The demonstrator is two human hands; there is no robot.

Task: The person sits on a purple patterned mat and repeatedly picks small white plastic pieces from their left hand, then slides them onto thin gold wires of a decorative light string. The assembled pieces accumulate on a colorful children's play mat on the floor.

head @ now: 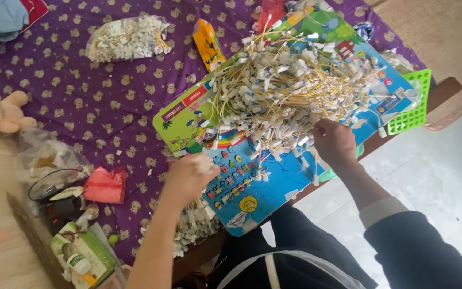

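A big tangled heap of thin yellow wires with white tags (290,88) lies on a colourful picture board (252,192). My right hand (333,140) reaches into the heap's near edge, fingers closed among the wires. My left hand (188,176) is closed around a small bunch of white-tagged wires at the board's left edge. Below it a pile of sorted tagged wires (193,227) rests on the purple patterned cloth (97,107).
A clear bag of the same tagged wires (126,38) lies at the back left, an orange packet (208,43) beside it. A green plastic basket (412,101) sits right. A teddy bear (2,111), plastic bags, a pink pouch (105,185) and a green box (84,251) crowd the left.
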